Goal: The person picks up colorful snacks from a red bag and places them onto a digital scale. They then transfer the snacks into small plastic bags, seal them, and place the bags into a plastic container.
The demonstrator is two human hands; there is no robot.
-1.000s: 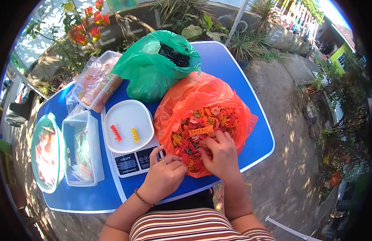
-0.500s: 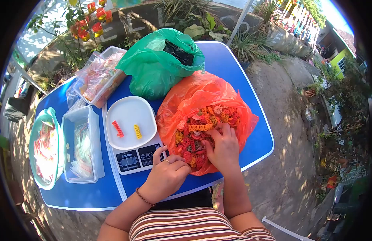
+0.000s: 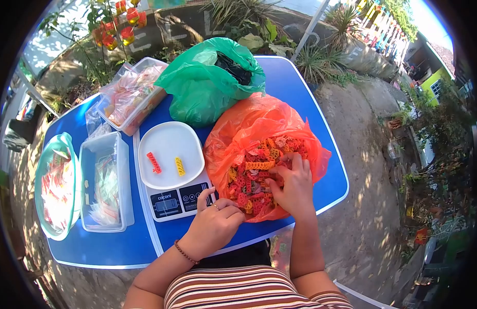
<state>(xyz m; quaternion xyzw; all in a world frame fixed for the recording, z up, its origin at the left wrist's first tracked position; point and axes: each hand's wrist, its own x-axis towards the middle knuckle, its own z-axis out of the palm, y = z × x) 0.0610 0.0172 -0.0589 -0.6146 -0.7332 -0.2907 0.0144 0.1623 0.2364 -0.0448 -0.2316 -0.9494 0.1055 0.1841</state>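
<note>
An orange plastic bag (image 3: 238,121) lies open on the table, filled with red, orange and yellow spiral and wheel-shaped snack pieces (image 3: 256,177). My right hand (image 3: 296,188) reaches into it from the right, thumb and fingers apart among the pieces, fingertips partly hidden. At the bag's near left rim, my left hand (image 3: 218,224) is curled with its lower fingers on the plastic and its index finger raised. Beside that hand is a digital kitchen scale (image 3: 174,212) bearing a white square plate (image 3: 166,139). One red spiral piece (image 3: 154,162) and one yellow spiral piece (image 3: 179,166) lie apart on the plate.
A green plastic bag (image 3: 197,95) stands behind the orange one. To the left are a clear tub (image 3: 127,177) with small plastic packets, a teal basket (image 3: 73,221) of packets, and a filled container (image 3: 126,123) at the back. The blue table (image 3: 279,77) has a white edge.
My right hand has shifted slightly to the right within the snack pieces. My left hand stays at the bag's rim. The camera view has moved a little.
</note>
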